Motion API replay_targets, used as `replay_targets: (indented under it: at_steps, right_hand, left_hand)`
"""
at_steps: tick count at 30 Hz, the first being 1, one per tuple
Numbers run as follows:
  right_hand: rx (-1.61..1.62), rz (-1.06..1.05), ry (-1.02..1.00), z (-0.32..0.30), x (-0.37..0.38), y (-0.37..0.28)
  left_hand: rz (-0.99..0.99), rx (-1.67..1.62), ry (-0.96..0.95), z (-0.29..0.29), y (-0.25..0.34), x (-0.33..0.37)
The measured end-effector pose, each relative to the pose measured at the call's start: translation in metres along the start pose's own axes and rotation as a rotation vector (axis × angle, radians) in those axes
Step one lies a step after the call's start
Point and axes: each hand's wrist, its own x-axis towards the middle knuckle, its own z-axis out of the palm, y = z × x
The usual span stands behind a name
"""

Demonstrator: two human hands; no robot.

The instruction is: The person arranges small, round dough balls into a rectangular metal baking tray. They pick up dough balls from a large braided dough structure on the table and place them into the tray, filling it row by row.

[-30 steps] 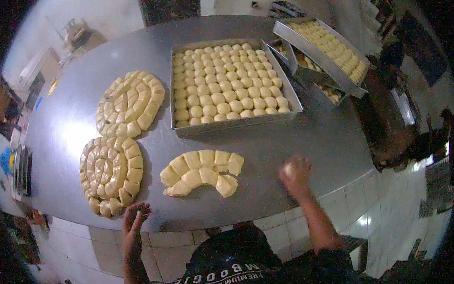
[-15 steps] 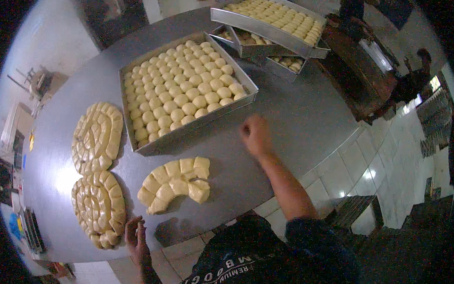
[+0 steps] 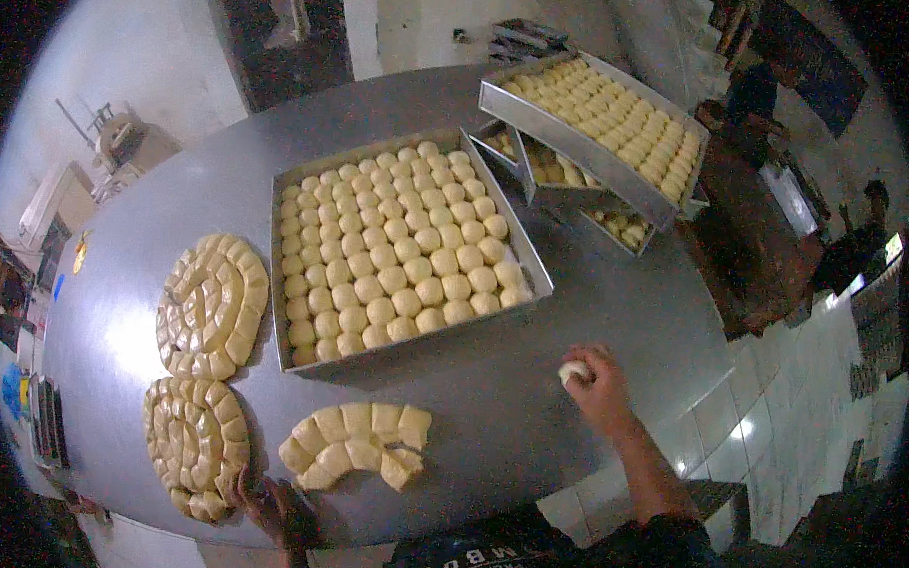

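My right hand (image 3: 596,392) is closed round a small pale dough ball (image 3: 575,371), held over the steel table to the right of a large square tray (image 3: 413,339). The tray holds close rows of round dough balls (image 3: 391,247). My left hand (image 3: 271,510), dark and partly blurred, is at the near edge of the table with its fingers apart. Its fingertips are beside the nearer coil of cut dough pieces (image 3: 197,445); contact cannot be made out. Another dough coil (image 3: 211,306) lies just beyond it. Between my hands rests a curved, cut dough piece (image 3: 354,443).
At the far right, a tilted tray (image 3: 580,133) full of dough balls sits stacked on other metal trays (image 3: 568,195). The steel table (image 3: 480,425) has a curved rim. A person (image 3: 751,94) is beyond its right side, near a dark brown surface (image 3: 746,264).
The view has tilted, so the table sits lower in the picture. My right hand has shifted rightward, and the dough ball in it now shows. My left hand is closer to the nearer coil.
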Motion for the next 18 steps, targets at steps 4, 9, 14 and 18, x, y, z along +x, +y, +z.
replay_targets:
  at_steps: [4,9,14,18]
  right_hand:
    - [0.719,-0.475,0.238,-0.036,0.1,-0.116]
    - [0.179,-0.928,1.072,-0.03,0.24,-0.173]
    - [0.321,-0.392,0.407,0.079,0.258,-0.101]
    - [-0.012,-0.655,0.442,0.04,0.099,-0.081]
  left_hand:
    - [0.106,0.228,0.061,0.003,0.021,0.005]
    - [0.212,0.35,0.037,-0.005,0.044,0.017]
    - [0.4,0.667,0.045,-0.013,0.008,0.01]
    - [0.175,0.356,0.076,-0.017,0.062,0.023]
